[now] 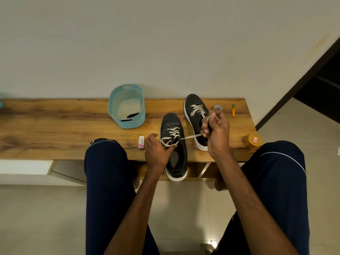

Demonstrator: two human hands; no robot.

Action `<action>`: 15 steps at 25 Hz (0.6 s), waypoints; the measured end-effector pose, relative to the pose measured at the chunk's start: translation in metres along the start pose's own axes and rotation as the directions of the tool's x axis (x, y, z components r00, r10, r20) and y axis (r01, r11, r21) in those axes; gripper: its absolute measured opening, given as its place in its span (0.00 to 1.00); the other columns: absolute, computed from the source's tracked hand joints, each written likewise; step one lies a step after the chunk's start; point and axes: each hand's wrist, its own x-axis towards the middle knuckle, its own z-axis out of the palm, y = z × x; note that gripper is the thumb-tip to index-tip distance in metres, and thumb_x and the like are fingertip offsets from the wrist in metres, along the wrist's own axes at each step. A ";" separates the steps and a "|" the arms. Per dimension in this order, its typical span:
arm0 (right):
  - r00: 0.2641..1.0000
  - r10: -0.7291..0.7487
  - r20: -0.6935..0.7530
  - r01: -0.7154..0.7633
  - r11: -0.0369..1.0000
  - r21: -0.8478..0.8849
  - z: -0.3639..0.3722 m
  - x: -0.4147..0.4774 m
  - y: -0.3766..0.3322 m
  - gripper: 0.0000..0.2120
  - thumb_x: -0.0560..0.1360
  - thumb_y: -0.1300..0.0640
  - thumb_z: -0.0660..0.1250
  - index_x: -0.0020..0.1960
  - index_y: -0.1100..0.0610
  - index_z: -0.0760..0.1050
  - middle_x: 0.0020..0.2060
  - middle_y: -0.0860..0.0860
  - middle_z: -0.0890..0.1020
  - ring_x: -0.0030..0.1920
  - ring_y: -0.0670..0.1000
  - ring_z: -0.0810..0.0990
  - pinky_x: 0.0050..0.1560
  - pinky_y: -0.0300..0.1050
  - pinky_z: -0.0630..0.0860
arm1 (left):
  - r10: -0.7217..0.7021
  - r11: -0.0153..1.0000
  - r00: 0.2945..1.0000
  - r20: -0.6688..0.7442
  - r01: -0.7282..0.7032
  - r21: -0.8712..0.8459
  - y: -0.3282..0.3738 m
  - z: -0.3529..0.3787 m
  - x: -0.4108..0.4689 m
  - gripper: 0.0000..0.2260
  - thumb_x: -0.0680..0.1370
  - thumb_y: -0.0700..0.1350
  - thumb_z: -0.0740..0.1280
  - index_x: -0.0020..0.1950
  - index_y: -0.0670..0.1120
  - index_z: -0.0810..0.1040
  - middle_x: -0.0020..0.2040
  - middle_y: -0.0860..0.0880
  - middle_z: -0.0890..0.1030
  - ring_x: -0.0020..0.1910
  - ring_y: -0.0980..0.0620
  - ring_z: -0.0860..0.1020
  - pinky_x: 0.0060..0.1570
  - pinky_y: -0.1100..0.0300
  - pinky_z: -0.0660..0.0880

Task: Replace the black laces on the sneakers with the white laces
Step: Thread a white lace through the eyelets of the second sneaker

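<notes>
Head view: A seated person works over a wooden counter (55,126) set against a pale wall (165,43), knees in dark blue trousers (106,162) either side of the arms.
Near sneaker: The black, white-soled near sneaker (172,124) lies toe to the wall in front of the person, its heel hanging over the counter's front edge.
White lace: A white lace (173,131) crosses the near sneaker's eyelets in several rows. One end loops at the left of the tongue and the other runs taut to the right.
Left hand: The left hand (156,151) sits at the sneaker's collar, fingers curled and pinching the lace's loop.
Right hand: The right hand (217,131) is raised to the right of the sneaker, closed in a fist around the taut end, a bit of lace sticking up above it.
Far sneaker: The far sneaker (192,103) stands on the counter behind and to the right, also laced in white, partly hidden by the right hand.
Black laces: Black laces (132,115) lie heaped in the bottom of a teal basket (128,124) on the counter, left of the sneakers.
Also on the counter: An eraser box (141,142) lies just left of the left hand. An orange jar (253,141) sits at the front right corner. A yellow item (233,110) and a round item (218,107) lie to the right of the far sneaker, too small to identify.
</notes>
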 end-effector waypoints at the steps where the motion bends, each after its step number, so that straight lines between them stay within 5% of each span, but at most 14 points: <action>1: 0.999 -0.016 0.050 0.028 0.971 -0.239 -0.003 0.002 0.003 0.05 0.84 0.59 0.58 0.52 0.56 0.72 0.35 0.50 0.76 0.33 0.44 0.74 0.33 0.37 0.71 | -0.041 0.998 0.998 0.038 0.043 -0.049 0.000 0.000 -0.001 0.37 0.68 0.59 0.77 0.68 0.44 0.65 0.63 0.44 0.73 0.64 0.46 0.72 0.50 0.54 0.76; 3: 0.982 0.036 0.183 0.122 0.622 -0.773 -0.007 0.001 0.025 0.07 0.82 0.54 0.61 0.56 0.56 0.75 0.44 0.49 0.79 0.43 0.44 0.77 0.43 0.40 0.73 | -0.071 0.992 0.992 0.105 0.082 -0.101 -0.001 0.002 -0.003 0.33 0.71 0.58 0.76 0.67 0.44 0.65 0.61 0.45 0.76 0.60 0.47 0.76 0.44 0.57 0.74; 5: 0.945 0.195 0.261 0.203 0.274 -0.940 -0.003 -0.007 0.054 0.11 0.82 0.50 0.62 0.59 0.55 0.75 0.53 0.51 0.78 0.52 0.49 0.78 0.51 0.47 0.75 | -0.047 0.998 0.991 0.122 0.052 -0.041 -0.003 0.005 -0.005 0.28 0.73 0.58 0.73 0.65 0.44 0.68 0.59 0.46 0.77 0.56 0.48 0.77 0.42 0.58 0.71; 7: 0.946 0.215 0.242 0.213 0.149 -0.966 0.004 -0.014 0.065 0.11 0.82 0.48 0.62 0.56 0.55 0.76 0.51 0.51 0.79 0.50 0.51 0.78 0.49 0.48 0.75 | -0.031 0.999 0.993 0.115 0.029 0.019 -0.004 0.005 -0.008 0.24 0.75 0.58 0.71 0.63 0.44 0.71 0.58 0.47 0.76 0.54 0.49 0.77 0.42 0.58 0.70; 9: 0.959 0.140 0.248 0.214 0.220 -0.952 0.006 -0.012 0.056 0.09 0.81 0.50 0.63 0.51 0.56 0.76 0.44 0.50 0.80 0.44 0.49 0.78 0.43 0.45 0.72 | -0.041 0.999 0.992 0.116 0.039 0.018 -0.003 0.004 -0.008 0.23 0.75 0.58 0.70 0.61 0.44 0.72 0.57 0.47 0.76 0.52 0.50 0.76 0.41 0.58 0.69; 12: 0.985 0.105 0.139 0.004 0.783 -0.622 -0.003 -0.003 0.023 0.08 0.82 0.56 0.62 0.46 0.55 0.76 0.35 0.46 0.78 0.35 0.40 0.74 0.37 0.37 0.71 | -0.054 0.998 0.988 0.145 0.052 0.018 -0.002 0.002 -0.006 0.21 0.75 0.59 0.70 0.58 0.46 0.73 0.55 0.49 0.75 0.48 0.53 0.73 0.41 0.58 0.69; 13: 0.988 0.108 0.113 -0.038 0.867 -0.498 -0.006 0.000 0.014 0.09 0.83 0.56 0.62 0.45 0.54 0.76 0.34 0.44 0.77 0.34 0.39 0.73 0.37 0.34 0.70 | -0.055 0.998 0.988 0.145 0.053 0.018 0.000 0.002 -0.005 0.20 0.75 0.59 0.70 0.56 0.46 0.73 0.53 0.49 0.74 0.47 0.53 0.73 0.41 0.58 0.69; 15: 0.984 0.134 0.118 -0.047 0.832 -0.552 -0.013 0.004 0.010 0.09 0.82 0.55 0.62 0.44 0.53 0.77 0.33 0.43 0.77 0.34 0.39 0.73 0.38 0.36 0.70 | -0.046 0.999 0.989 0.142 0.043 0.026 0.001 0.001 -0.005 0.19 0.75 0.59 0.70 0.55 0.46 0.74 0.52 0.49 0.74 0.47 0.53 0.73 0.42 0.58 0.70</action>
